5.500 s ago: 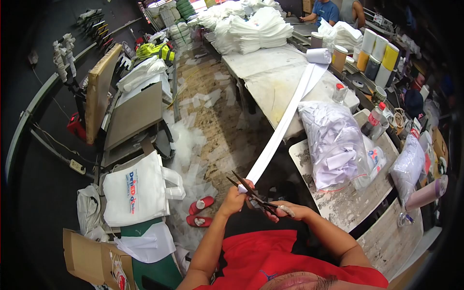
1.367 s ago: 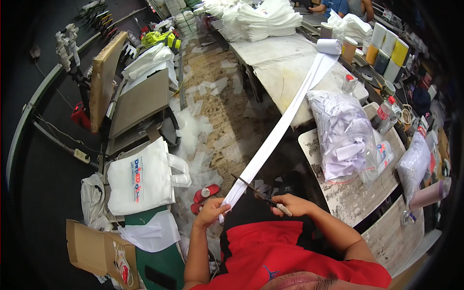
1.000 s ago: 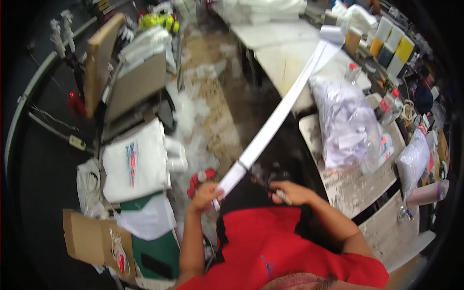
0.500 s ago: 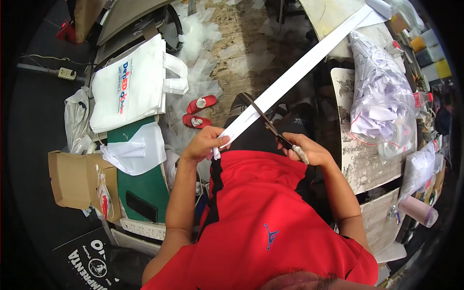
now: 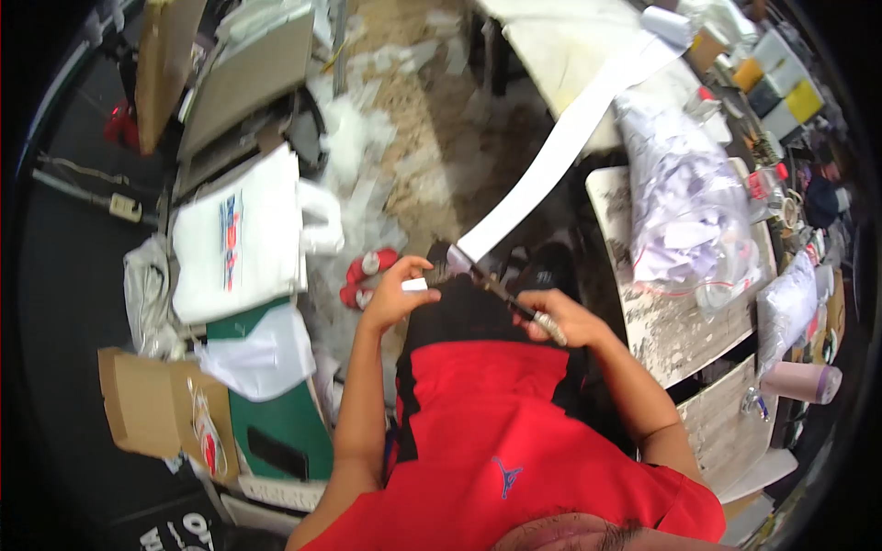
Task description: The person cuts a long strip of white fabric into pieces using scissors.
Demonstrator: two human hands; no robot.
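Note:
My left hand has a short white piece between its thumb and fingers, apart from the long strip. My right hand is closed round the handles of a pair of scissors, whose grip is wrapped in pale material. The scissor blades point up and left, at the near end of a long white strip. This strip curves away to a roll on the far table. Whether the blades touch the strip is hard to tell.
At left, white tote bags, an opened cardboard box and a phone lie on or beside a green surface. To the right, a clear bag of white scraps rests on a worn table. Red slippers are on the littered floor.
The strip, stretched straight between my left hand and the roll before, now hangs in a curve with its near end free of that hand. The short piece is in my left hand. The view has shifted.

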